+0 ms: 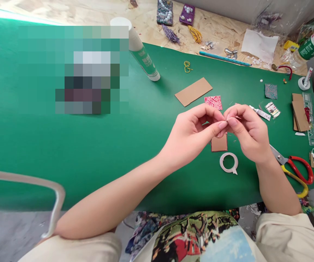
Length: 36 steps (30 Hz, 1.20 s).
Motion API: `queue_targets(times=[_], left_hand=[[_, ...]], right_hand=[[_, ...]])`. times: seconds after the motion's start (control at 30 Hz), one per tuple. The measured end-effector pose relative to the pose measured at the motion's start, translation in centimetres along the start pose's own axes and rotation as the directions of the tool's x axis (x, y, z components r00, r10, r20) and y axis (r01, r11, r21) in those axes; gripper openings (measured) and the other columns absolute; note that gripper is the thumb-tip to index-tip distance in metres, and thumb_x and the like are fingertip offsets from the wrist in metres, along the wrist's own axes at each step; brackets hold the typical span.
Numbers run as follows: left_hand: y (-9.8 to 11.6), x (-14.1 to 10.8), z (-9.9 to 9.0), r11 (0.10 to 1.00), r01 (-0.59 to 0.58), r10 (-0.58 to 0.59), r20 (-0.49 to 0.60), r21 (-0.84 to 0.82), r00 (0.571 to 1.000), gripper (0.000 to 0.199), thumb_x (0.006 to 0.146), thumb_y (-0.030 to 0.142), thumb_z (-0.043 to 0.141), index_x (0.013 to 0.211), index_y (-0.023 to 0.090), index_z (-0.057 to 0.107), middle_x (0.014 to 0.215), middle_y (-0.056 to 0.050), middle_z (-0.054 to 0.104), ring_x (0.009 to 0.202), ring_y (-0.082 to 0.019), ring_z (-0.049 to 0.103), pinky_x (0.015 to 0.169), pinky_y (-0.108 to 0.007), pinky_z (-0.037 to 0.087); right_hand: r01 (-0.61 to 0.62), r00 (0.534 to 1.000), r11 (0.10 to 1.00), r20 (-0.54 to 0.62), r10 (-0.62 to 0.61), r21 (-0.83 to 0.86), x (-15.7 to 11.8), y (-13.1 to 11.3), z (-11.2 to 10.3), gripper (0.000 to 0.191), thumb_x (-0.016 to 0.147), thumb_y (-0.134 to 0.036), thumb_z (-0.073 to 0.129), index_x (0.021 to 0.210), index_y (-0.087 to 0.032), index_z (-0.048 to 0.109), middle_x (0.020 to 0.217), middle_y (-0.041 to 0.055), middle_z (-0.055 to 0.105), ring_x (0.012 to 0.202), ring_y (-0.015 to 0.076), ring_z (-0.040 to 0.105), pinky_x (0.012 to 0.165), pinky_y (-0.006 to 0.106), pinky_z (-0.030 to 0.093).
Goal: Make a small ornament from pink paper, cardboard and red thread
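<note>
My left hand [191, 136] and my right hand [248, 133] meet over the green mat, thumbs and index fingers pinched tip to tip. Whatever sits between the fingertips is too small to make out. Just below them lies a small cardboard square [219, 143] with a red edge, and thin metal-looking bits are scattered around it. Behind the fingers is a pink-red patterned piece [213, 102]. A roll of white tape [222, 163] with a loose end rests nearer my body. Past my right hand lies a small white tube [262, 114].
Scissors [300, 171] with red and yellow handles lie by my right forearm. A cardboard strip [193, 91], yellow wire [187, 67], green-and-white cylinder [143, 58] and blue pencil [225, 58] are farther back. Stacked cardboard [299, 112] sits right. A pale curved bar [60, 196] borders my left elbow.
</note>
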<state>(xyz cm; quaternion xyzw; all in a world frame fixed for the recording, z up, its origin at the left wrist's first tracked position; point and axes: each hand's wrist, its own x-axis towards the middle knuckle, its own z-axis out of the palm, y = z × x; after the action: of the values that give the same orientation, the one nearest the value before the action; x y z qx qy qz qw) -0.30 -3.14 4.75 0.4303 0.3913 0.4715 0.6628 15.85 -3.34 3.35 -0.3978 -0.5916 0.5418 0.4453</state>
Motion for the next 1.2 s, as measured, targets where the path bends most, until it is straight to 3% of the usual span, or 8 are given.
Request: queue_targets(times=[0.2,0.33,0.5,0.73,1.2], left_hand=[[-0.18,-0.03,-0.16,0.999,-0.025,0.026,-0.034,0.025,0.999,0.029,0.070,0.031,0.089,0.078,0.017,0.066,0.073,0.001,0.067,0.068,-0.012,0.067,0.067,-0.025,0.057],[-0.38,0.02,-0.32,0.998,-0.053,0.055,-0.070,0.020,0.996,0.022,0.073,0.018,0.083,0.085,0.018,0.065,0.074,0.002,0.068,0.072,-0.011,0.068,0.070,-0.023,0.058],[-0.41,0.05,-0.31,0.999,-0.036,0.039,-0.092,0.036,0.995,0.023,0.073,0.016,0.082,0.087,0.018,0.064,0.076,0.002,0.069,0.075,-0.012,0.068,0.071,-0.023,0.058],[-0.41,0.10,-0.30,1.000,-0.011,0.011,-0.092,0.000,0.996,0.036,0.067,0.031,0.091,0.086,0.019,0.063,0.075,0.002,0.068,0.074,-0.012,0.067,0.071,-0.025,0.059],[-0.65,0.19,-0.44,0.997,0.004,-0.010,-0.072,-0.080,0.997,0.035,0.067,0.029,0.092,0.086,0.018,0.065,0.075,0.002,0.068,0.072,-0.010,0.066,0.070,-0.023,0.059]], right_hand=[[0.067,0.996,0.989,-0.042,-0.073,-0.135,0.05,-0.01,-0.05,0.031,0.096,-0.054,0.061,0.088,-0.024,0.057,0.080,-0.0011,0.061,0.067,0.0119,0.063,0.064,0.028,0.059],[0.132,0.990,0.977,-0.024,-0.138,-0.166,-0.03,0.30,-0.20,0.019,0.101,-0.039,0.057,0.091,-0.023,0.057,0.079,-0.0026,0.059,0.064,0.0101,0.061,0.063,0.027,0.055],[0.185,0.982,0.958,0.008,-0.188,-0.219,-0.09,0.60,-0.23,0.012,0.103,-0.026,0.053,0.092,-0.022,0.055,0.082,-0.0030,0.056,0.063,0.0080,0.058,0.062,0.025,0.050],[0.160,0.987,0.967,0.009,-0.161,-0.198,-0.17,0.37,-0.23,0.012,0.104,-0.028,0.052,0.094,-0.022,0.057,0.083,-0.0030,0.058,0.061,0.0072,0.058,0.061,0.024,0.049],[0.103,0.995,0.986,-0.002,-0.104,-0.131,-0.18,0.28,-0.17,0.012,0.102,-0.031,0.058,0.094,-0.022,0.057,0.082,-0.0040,0.061,0.061,0.0055,0.061,0.060,0.021,0.051]])
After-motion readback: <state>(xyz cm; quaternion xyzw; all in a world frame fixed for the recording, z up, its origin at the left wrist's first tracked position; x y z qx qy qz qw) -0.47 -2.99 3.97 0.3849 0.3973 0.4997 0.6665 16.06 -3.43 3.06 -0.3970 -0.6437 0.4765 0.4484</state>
